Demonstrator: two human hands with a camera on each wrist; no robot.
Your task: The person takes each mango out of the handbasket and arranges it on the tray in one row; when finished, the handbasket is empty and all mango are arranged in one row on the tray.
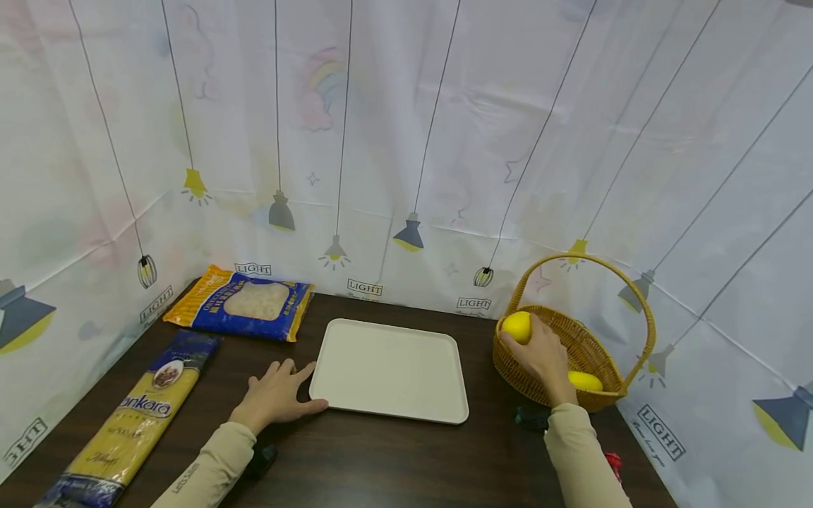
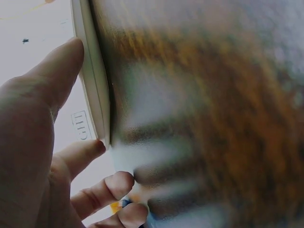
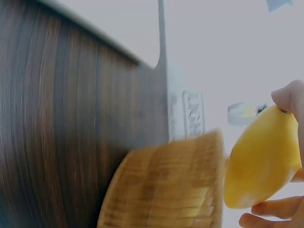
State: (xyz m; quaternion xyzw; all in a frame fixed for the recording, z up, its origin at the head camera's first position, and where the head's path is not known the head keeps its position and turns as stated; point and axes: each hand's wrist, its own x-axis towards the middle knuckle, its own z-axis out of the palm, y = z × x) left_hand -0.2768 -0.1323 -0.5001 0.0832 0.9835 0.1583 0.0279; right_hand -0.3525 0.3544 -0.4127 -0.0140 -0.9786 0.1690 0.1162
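My right hand [image 1: 545,358] holds a yellow lemon [image 1: 516,327] at the left rim of a wicker basket [image 1: 508,368] with a tall handle. In the right wrist view the fingers are curled around the lemon [image 3: 261,161], above the basket wall [image 3: 161,185]. A second yellow fruit [image 1: 585,381] lies inside the basket, partly hidden by the right wrist. At the lower left corner of a white rectangular tray [image 1: 390,370], my left hand [image 1: 277,396] is spread, with thumb and index finger touching the tray's edge [image 2: 95,90].
A blue and orange bag [image 1: 238,303] with a clear window lies at the back left. Nearer, a long yellow Ankara packet [image 1: 136,416] lies along the left side. Printed white cloth [image 1: 406,141] hangs behind the dark wooden table [image 1: 381,458]. A small red thing [image 1: 613,463] shows beside the right sleeve.
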